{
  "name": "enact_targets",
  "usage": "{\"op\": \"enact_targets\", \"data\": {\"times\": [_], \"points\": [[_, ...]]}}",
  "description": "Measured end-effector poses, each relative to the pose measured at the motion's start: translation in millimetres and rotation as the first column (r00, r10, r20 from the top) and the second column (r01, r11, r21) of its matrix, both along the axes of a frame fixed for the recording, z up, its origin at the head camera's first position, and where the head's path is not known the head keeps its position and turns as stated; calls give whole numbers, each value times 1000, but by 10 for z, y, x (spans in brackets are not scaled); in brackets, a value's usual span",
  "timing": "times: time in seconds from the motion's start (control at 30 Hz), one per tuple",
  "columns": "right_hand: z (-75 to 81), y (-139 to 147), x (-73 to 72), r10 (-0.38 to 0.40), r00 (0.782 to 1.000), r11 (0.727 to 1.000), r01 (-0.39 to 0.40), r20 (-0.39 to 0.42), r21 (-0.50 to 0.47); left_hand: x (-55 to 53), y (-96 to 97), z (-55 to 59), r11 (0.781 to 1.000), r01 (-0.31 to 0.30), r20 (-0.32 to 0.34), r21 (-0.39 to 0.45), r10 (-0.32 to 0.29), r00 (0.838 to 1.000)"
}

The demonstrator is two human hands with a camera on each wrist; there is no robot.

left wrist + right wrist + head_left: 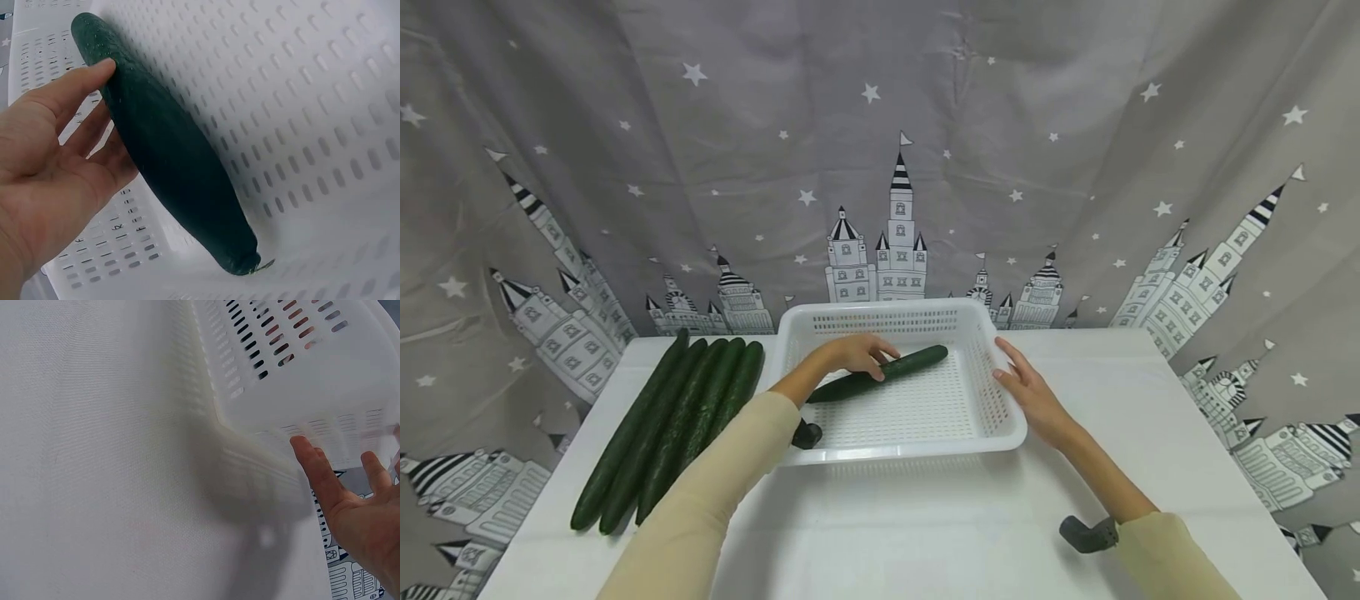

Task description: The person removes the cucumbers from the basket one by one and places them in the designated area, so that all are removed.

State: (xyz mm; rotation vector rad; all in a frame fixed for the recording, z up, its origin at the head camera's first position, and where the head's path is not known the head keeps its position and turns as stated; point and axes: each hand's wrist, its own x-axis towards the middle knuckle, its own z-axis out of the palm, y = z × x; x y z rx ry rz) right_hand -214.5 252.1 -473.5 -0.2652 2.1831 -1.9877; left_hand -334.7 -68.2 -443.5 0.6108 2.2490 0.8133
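Inside a white plastic basket (910,454) lies a dark green cucumber (917,360). My left hand (853,354) reaches over the basket's left side and holds this cucumber, thumb on one face and fingers behind it in the left wrist view. The far fingertips are hidden by the cucumber (169,150). At the basket's right side, my right hand (1030,396) has its fingers spread and fairly straight, fingertips right at the rim. From the right wrist, the right hand (359,500) shows beside the outer wall of the basket (300,369).
Several more cucumbers (658,442) lie side by side on the white table (887,533), left of the basket. Behind the table hangs a grey curtain (865,158) printed with castles and stars. A dark wrist-worn device (1086,535) sits near the right sleeve.
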Motion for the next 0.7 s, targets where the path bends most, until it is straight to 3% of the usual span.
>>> {"op": "enact_targets", "data": {"times": [0.1, 0.33, 0.7], "points": [[11, -5, -2, 0, 1000, 1000, 0, 1, 1, 5, -11, 1, 1000, 11, -24, -12, -12, 1000], [23, -18, -6, -4, 1000, 1000, 4, 4, 9, 23, -16, 6, 999, -13, -4, 41, 13, 1000], [3, -17, 11, 2, 1000, 1000, -2, 12, -14, 35, 5, 9, 996, 0, -79, 84, 7, 997]]}}
